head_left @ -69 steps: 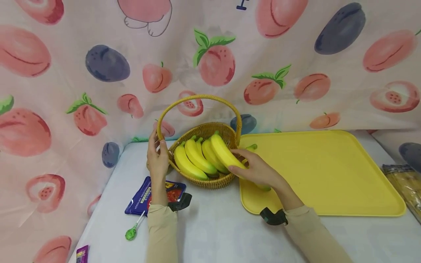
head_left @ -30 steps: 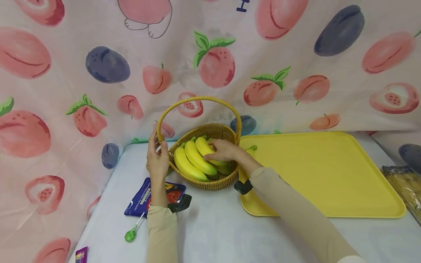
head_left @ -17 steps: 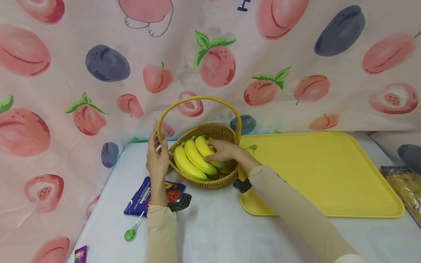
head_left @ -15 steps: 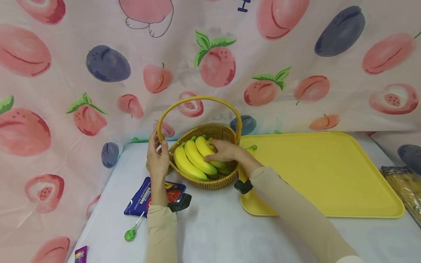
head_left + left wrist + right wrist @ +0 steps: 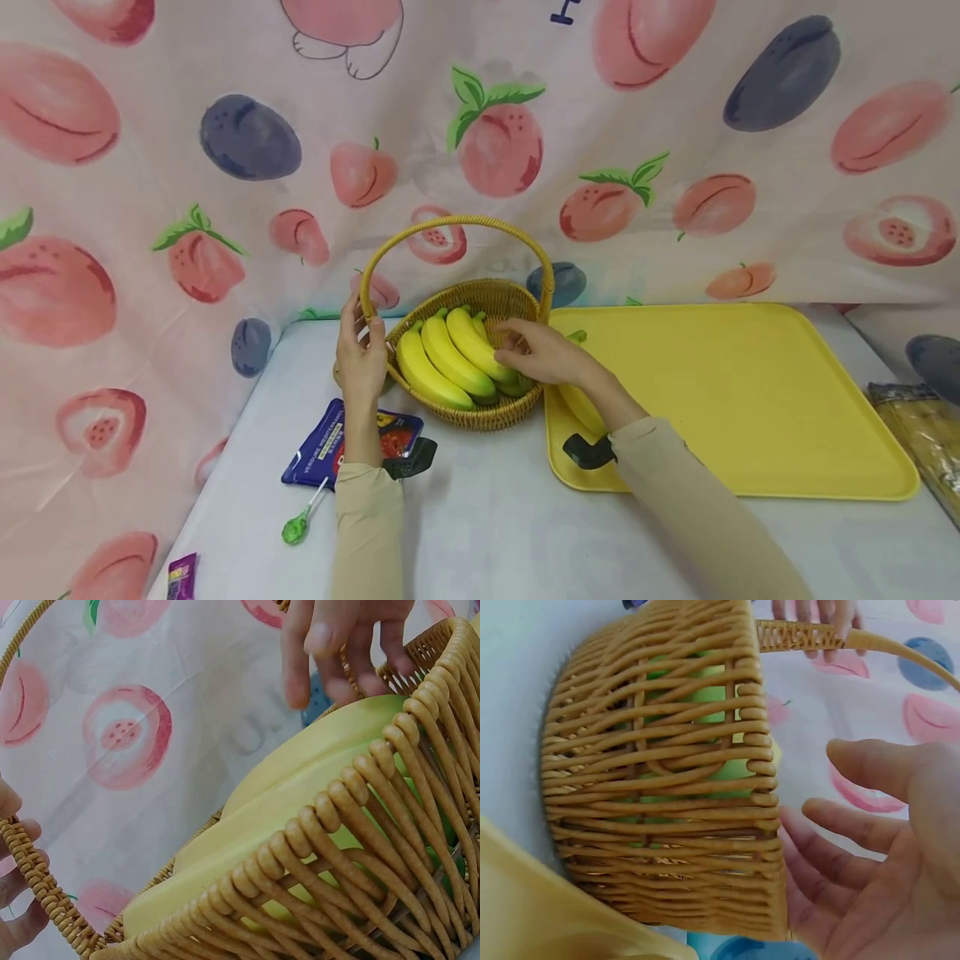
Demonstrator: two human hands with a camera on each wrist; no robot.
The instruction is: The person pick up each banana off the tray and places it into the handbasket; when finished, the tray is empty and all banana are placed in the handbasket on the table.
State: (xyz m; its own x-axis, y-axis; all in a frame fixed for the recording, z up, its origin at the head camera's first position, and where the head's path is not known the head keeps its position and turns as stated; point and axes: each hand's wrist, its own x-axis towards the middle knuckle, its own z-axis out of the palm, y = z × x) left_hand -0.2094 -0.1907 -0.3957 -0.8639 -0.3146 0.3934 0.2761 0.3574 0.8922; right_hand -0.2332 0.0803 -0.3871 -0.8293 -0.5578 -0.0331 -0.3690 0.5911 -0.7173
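My left hand point(image 5: 362, 358) holds the left base of the wicker basket's handle point(image 5: 450, 222), thumb in front and fingers behind. Several yellow bananas point(image 5: 453, 358) with green tips lie side by side in the wicker basket point(image 5: 487, 421). Over the basket's right side hovers my right hand point(image 5: 547, 354); the right wrist view shows this hand point(image 5: 892, 847) with fingers apart and nothing between them. Another banana point(image 5: 579, 407) lies on the left end of the yellow tray point(image 5: 735, 400), partly hidden under my right wrist.
Left of the basket, a blue food pouch point(image 5: 315, 450) lies partly under my left forearm. A green lollipop point(image 5: 296, 528) and a small purple packet point(image 5: 182, 575) are nearer the front. A clear bag point(image 5: 918, 433) sits at the far right. Fruit-printed cloth hangs behind.
My right hand carried a banana leftward into the basket and set it beside the others. It has since let go and drawn back right. My left hand has stayed at the handle.
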